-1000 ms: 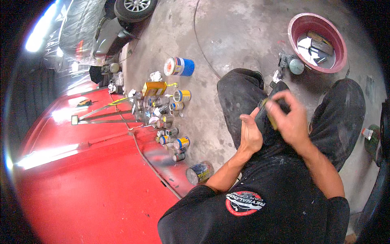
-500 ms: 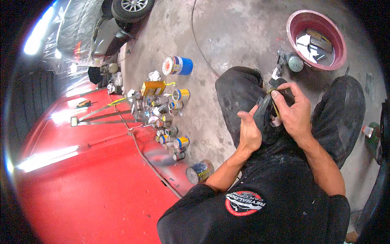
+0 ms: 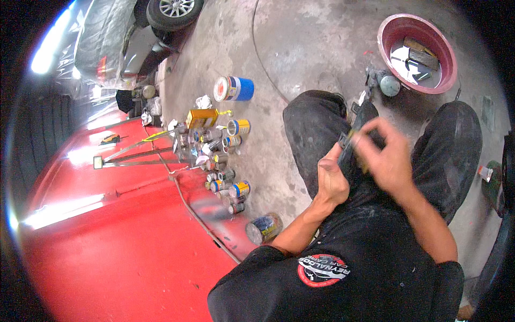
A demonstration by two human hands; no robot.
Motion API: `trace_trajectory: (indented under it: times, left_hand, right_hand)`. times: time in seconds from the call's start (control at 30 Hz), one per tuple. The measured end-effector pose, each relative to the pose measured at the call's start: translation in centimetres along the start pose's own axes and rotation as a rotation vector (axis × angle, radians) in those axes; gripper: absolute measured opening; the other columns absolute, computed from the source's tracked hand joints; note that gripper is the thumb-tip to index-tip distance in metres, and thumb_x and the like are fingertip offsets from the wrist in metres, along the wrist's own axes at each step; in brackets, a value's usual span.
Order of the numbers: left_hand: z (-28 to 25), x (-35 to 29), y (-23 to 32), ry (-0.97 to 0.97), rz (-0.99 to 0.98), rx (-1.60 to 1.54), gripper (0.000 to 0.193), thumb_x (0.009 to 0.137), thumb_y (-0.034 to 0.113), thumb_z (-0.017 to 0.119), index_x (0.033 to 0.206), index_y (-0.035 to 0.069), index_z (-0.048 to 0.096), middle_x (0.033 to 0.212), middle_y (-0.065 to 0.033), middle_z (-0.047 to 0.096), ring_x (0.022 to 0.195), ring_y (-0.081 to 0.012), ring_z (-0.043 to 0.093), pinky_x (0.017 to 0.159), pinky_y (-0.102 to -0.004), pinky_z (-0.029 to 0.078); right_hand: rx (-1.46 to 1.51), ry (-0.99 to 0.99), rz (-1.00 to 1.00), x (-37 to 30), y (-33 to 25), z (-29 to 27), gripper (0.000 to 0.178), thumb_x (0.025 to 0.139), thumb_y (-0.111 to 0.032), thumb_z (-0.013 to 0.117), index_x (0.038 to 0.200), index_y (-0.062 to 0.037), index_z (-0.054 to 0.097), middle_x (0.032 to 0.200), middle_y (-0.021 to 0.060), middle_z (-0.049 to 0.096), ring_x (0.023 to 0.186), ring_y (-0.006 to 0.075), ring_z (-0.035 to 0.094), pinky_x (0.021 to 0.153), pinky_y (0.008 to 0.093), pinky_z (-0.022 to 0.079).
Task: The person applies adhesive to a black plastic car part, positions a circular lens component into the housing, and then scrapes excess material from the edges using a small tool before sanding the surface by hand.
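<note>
My left hand (image 3: 332, 180) is closed on a black, curved plastic-looking part (image 3: 366, 114) held over my lap. Small clip-like ends show along this part, but its kind is unclear. My right hand (image 3: 389, 161) is smeared by motion over the part's right side, with its fingers curled. At those fingers is a thin dark sheet with a yellowish edge (image 3: 352, 134), mostly hidden. My dark trousers lie close behind both hands, so the part's lower end is hard to make out.
A reddish tub (image 3: 382, 40) with dark blocks and whitish pieces stands at the far right, a round greenish lid-like thing (image 3: 390, 86) beside it. Leftward are a blue can (image 3: 243, 89), an amber tin (image 3: 202, 118), several paint cans (image 3: 239, 189) and a red car panel (image 3: 123, 241).
The black part has turned, showing its clip-like ends. My left thumb has come down onto it from a raised position. My right hand has shifted slightly downward and is now blurred.
</note>
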State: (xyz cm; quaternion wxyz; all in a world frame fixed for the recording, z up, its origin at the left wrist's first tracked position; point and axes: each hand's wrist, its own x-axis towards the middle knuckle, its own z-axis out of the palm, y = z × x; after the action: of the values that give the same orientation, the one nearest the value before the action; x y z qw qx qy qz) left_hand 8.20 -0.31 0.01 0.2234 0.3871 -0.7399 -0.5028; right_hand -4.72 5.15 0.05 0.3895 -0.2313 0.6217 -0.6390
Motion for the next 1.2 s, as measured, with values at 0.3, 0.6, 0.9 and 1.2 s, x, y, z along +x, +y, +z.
trace_trajectory:
  times: [0.3, 0.6, 0.9, 1.2]
  left_hand:
    - [-0.3, -0.4, -0.4, -0.089, -0.048, 0.062, 0.108, 0.084, 0.073, -0.003, 0.130, -0.011, 0.046, 0.126, -0.0196, 0.056, 0.120, -0.0278, 0.049, 0.107, -0.0361, 0.031]
    - [0.0, -0.2, -1.4, -0.004, 0.096, 0.105, 0.097, 0.089, 0.070, 0.003, 0.118, -0.007, 0.055, 0.104, -0.0212, 0.063, 0.094, -0.0312, 0.062, 0.086, -0.0356, 0.046]
    - [0.1, -0.7, -2.2, -0.014, 0.095, 0.151, 0.108, 0.083, 0.077, 0.000, 0.124, -0.008, 0.053, 0.115, -0.0189, 0.062, 0.106, -0.0266, 0.058, 0.095, -0.0343, 0.042]
    - [0.0, -0.8, -1.3, 0.084, -0.198, -0.497, 0.103, 0.083, 0.079, 0.008, 0.120, -0.006, 0.054, 0.104, -0.0081, 0.063, 0.093, -0.0158, 0.057, 0.087, -0.0287, 0.044]
  right_hand:
    - [-0.088, -0.037, -0.164, -1.4, 0.5, 0.7, 0.016, 0.084, -0.017, 0.067, 0.088, -0.0029, 0.060, 0.068, 0.0102, 0.062, 0.066, 0.0149, 0.061, 0.061, 0.0330, 0.048]
    - [-0.100, 0.050, 0.005, 1.0, 0.8, -0.4, 0.017, 0.082, -0.016, 0.068, 0.086, -0.0018, 0.059, 0.071, 0.0103, 0.059, 0.071, 0.0156, 0.060, 0.068, 0.0331, 0.048]
    - [0.059, 0.020, 0.086, -0.3, 0.1, 0.1, 0.016, 0.083, -0.016, 0.068, 0.085, -0.0027, 0.060, 0.072, 0.0062, 0.060, 0.074, 0.0115, 0.056, 0.069, 0.0311, 0.047]
    - [0.180, 0.194, 0.033, 1.9, -0.2, -2.1, 0.013, 0.086, -0.012, 0.068, 0.092, -0.0026, 0.061, 0.080, 0.0022, 0.065, 0.070, 0.0075, 0.057, 0.061, 0.0249, 0.047]
